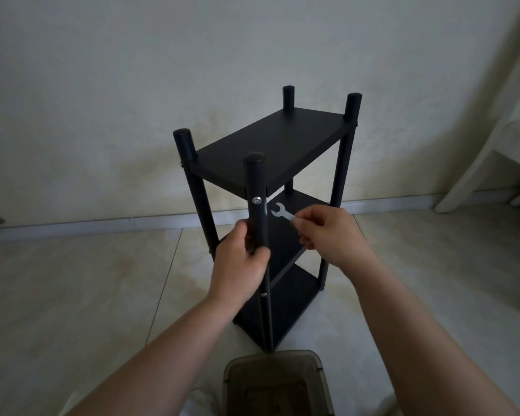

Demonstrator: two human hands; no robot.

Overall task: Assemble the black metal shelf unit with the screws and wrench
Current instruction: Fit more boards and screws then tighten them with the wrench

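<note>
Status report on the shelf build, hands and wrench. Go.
Left hand grips the near front post. Right hand pinches the wrench, open end just right of the top screw, not on it. Shelf unit upright, nothing blocking.

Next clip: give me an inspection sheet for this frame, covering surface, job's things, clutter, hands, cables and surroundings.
Surface: pale tiled floor; the shelf unit stands on it.
Job's things: black shelf unit upright, three shelves on four posts; silver screw in the near post at top shelf level; small flat wrench, open end towards that screw, not on it.
Clutter: translucent brown bin at the bottom edge, contents unclear.
Hands: left hand grips the near post; right hand pinches the wrench handle.
Cables: nothing seen.
Surroundings: off-white wall with baseboard; white furniture at right.
</note>
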